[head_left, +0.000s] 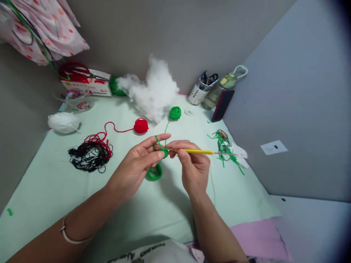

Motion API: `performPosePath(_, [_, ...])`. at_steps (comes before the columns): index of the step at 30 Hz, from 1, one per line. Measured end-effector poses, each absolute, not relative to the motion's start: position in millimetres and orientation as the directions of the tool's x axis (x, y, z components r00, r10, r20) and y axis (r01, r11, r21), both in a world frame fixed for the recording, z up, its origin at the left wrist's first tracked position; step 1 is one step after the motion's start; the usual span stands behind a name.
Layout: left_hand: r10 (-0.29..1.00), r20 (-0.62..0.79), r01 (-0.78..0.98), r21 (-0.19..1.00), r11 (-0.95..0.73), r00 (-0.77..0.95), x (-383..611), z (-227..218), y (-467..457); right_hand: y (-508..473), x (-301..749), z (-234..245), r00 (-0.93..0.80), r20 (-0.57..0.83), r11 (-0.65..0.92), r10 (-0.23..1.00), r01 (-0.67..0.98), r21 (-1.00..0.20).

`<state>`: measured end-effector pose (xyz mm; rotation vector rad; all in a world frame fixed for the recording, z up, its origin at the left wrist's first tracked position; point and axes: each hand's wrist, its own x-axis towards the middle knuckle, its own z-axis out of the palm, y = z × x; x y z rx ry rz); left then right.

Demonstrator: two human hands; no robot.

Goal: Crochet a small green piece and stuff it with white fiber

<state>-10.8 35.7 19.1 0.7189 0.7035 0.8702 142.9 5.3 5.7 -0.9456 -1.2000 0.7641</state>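
Observation:
My left hand [139, 160] pinches a small green crochet piece [154, 172], with green yarn looped over its forefinger. That strand runs back to a green yarn ball [174, 113] on the pale green table [55, 182]. My right hand [192, 164] is closed round a yellow crochet hook [199, 151], its tip at the green stitches between my two hands. The hook's handle points to the right.
A red yarn ball [140, 125], a black and red yarn tangle [90, 153], a white yarn ball [63, 122], white stuffing [153, 91] and green scraps [226, 146] lie around. Scissors on a box [87, 86], a tin [199, 91], a bottle [219, 91] and a phone [222, 105] stand at the back.

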Motion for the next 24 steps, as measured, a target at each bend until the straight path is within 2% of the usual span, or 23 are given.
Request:
performPosePath(5, [0.906, -0.217, -0.375, 0.856, 0.356, 0.364, -15, 22, 39, -1, 141, 10, 0.319, 0.450, 0.441, 0.834, 0.106, -0.891])
performPosePath(9, [0.893, -0.245, -0.382, 0.837, 0.392, 0.378, -17, 24, 39, -1, 147, 11, 0.310, 0.312, 0.346, 0.898, -0.058, -0.937])
performPosePath(12, [0.851, -0.243, -0.380, 0.814, 0.440, 0.466, -15, 22, 36, 4, 149, 9, 0.210, 0.332, 0.355, 0.920, -0.082, -0.931])
performPosePath(15, [0.837, -0.206, -0.374, 0.822, 0.430, 0.507, -12, 21, 33, 6, 147, 7, 0.173, 0.424, 0.430, 0.889, -0.002, -0.903])
performPosePath(17, [0.859, -0.199, -0.385, 0.830, 0.403, 0.471, -9, 20, 32, 4, 145, 5, 0.182, 0.456, 0.456, 0.871, 0.048, -0.889])
performPosePath(19, [0.886, -0.211, -0.424, 0.816, 0.392, 0.412, -6, 18, 30, 1, 141, 3, 0.176, 0.520, 0.489, 0.836, 0.192, -0.851])
performPosePath(22, [0.866, -0.266, -0.508, 0.721, 0.470, 0.424, -3, 15, 30, -2, 139, 0, 0.096, 0.649, 0.537, 0.754, 0.480, -0.694])
performPosePath(24, [0.820, -0.288, -0.531, 0.647, 0.548, 0.495, -3, 14, 32, -2, 142, 0, 0.106, 0.661, 0.536, 0.743, 0.498, -0.682])
